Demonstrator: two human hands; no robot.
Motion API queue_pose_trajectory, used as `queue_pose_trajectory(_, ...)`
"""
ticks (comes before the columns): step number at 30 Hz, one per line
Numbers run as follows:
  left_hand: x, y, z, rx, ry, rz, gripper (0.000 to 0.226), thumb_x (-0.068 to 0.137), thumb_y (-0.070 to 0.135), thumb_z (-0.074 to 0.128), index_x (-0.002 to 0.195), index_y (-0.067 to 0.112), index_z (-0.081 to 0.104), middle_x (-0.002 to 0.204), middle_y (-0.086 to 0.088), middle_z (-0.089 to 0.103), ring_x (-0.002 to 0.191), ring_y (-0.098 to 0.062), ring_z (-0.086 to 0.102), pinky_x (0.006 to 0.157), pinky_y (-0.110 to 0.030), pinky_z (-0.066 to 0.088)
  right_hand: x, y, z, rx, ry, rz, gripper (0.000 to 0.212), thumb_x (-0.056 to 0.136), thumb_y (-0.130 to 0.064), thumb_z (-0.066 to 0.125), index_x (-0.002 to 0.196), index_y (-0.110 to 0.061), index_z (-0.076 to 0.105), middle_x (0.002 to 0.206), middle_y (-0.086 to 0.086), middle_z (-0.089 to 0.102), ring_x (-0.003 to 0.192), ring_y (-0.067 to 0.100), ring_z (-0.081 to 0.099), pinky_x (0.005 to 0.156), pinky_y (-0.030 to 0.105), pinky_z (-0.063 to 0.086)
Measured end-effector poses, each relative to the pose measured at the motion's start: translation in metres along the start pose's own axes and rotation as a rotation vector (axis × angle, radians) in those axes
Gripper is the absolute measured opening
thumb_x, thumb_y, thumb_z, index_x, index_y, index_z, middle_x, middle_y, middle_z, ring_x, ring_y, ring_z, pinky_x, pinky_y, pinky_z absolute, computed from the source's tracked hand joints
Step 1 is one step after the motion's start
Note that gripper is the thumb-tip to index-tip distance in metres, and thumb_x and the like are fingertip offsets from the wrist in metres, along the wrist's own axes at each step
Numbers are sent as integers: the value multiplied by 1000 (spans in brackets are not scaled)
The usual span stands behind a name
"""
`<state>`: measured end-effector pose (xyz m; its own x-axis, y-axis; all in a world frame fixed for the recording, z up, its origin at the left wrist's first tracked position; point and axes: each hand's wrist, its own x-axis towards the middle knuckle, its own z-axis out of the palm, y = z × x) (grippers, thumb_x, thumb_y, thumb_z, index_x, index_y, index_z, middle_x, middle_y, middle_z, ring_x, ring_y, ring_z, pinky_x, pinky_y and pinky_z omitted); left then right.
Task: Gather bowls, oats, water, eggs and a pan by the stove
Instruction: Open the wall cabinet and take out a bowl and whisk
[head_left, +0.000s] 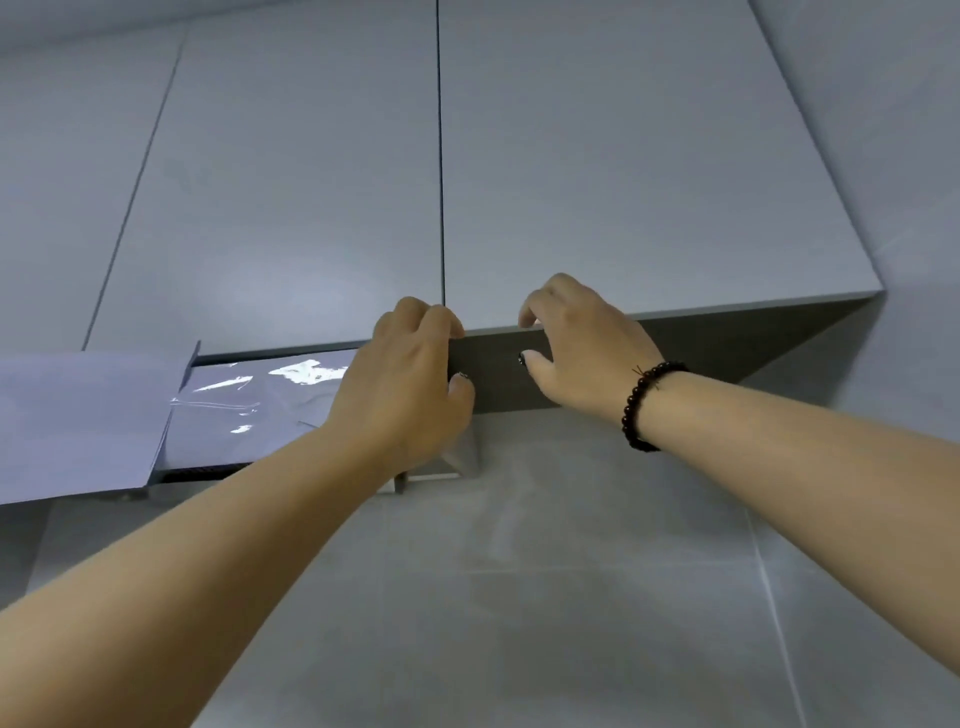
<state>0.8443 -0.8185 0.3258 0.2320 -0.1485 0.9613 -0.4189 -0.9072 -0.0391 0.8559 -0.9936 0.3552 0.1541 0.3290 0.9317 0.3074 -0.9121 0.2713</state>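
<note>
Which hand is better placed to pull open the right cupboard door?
The right hand, probably. Its fingers curl over the bottom edge of the right door, thumb underneath. The left hand grips at the gap between the doors, nearer the left door.

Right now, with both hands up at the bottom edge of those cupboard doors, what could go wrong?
1. Both doors are shut, and the left hand and right hand curl their fingers over the bottom edge beside the centre seam; the doors may swing out toward the face.
2. What is inside is hidden, so something may tumble out.
3. The bracelet might snag the edge.
</note>
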Motion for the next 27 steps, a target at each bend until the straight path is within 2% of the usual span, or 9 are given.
queue_pose_trajectory(5, 20, -16, 17, 132, -12, 7, 43, 90, 24, 52, 131, 16, 43, 135, -2, 41, 121, -23, 41, 96, -36, 41, 29, 10, 24, -157, 21, -48, 34, 92, -24, 56, 123, -13, 50, 124, 4, 47, 109, 22, 48, 87, 31, 44)
queue_pose_trajectory(9, 30, -30, 24, 177, 33, 31, 48, 91, 26, 51, 137, 14, 41, 143, -2, 38, 131, -23, 35, 102, -34, 32, 44, 16, 37, -224, 60, -49, 39, 90, -28, 59, 125, -13, 48, 126, 3, 45, 112, 22, 44, 92, 32, 40)
queue_pose_trajectory(12, 27, -40, 37, 153, -2, 31, 57, 93, 28, 46, 146, 18, 30, 156, 1, 26, 147, -18, 16, 117, -33, 15, 50, 22, 42, -239, 84, -41, 47, 87, -34, 65, 127, -15, 49, 125, 3, 47, 111, 23, 44, 90, 33, 38)
queue_pose_trajectory(15, 28, -44, 45, 139, 26, 40, 65, 90, 35, 37, 152, 22, 20, 161, 7, 17, 151, -12, 2, 120, -32, 1, 59, 28, 39, -243, 121, -38, 51, 80, -39, 72, 122, -16, 54, 120, 1, 50, 107, 23, 46, 87, 33, 40)
queue_pose_trajectory(17, 30, -45, 45, 129, 54, 56, 68, 87, 38, 34, 152, 23, 20, 161, 9, 18, 151, -12, 3, 120, -33, 2, 61, 31, 38, -287, 121, -62, 52, 77, -40, 74, 119, -16, 56, 118, 2, 50, 105, 23, 46, 86, 34, 41)
queue_pose_trajectory(19, 31, -45, 44, 113, 46, 62, 66, 91, 36, 41, 153, 24, 20, 161, 9, 18, 151, -12, 4, 120, -33, 2, 63, 32, 35, -301, 114, -61, 55, 75, -41, 74, 121, -16, 55, 119, 1, 50, 106, 22, 45, 87, 32, 39)
queue_pose_trajectory(22, 32, -48, 45, 103, 40, 57, 67, 91, 36, 45, 153, 26, 20, 162, 10, 16, 151, -12, 5, 121, -34, 3, 66, 34, 30, -223, 114, 6, 70, 69, -47, 77, 128, -19, 50, 123, -3, 48, 113, 19, 43, 90, 29, 35)
queue_pose_trajectory(25, 35, -46, 38, 127, -39, 63, 71, 92, 37, 46, 155, 26, 14, 163, 8, 13, 151, -13, 5, 121, -35, 5, 66, 35, 25, -204, 135, 2, 81, 63, -47, 81, 132, -19, 48, 122, -2, 50, 114, 21, 46, 90, 30, 35)
queue_pose_trajectory(27, 40, -40, 30, 34, -126, 20, 78, 91, 34, 51, 156, 25, 9, 163, 4, 16, 150, -16, 10, 121, -38, 11, 66, 31, 26, -218, 192, -62, 80, 57, -37, 85, 127, -16, 54, 113, 1, 57, 105, 26, 53, 81, 32, 37)
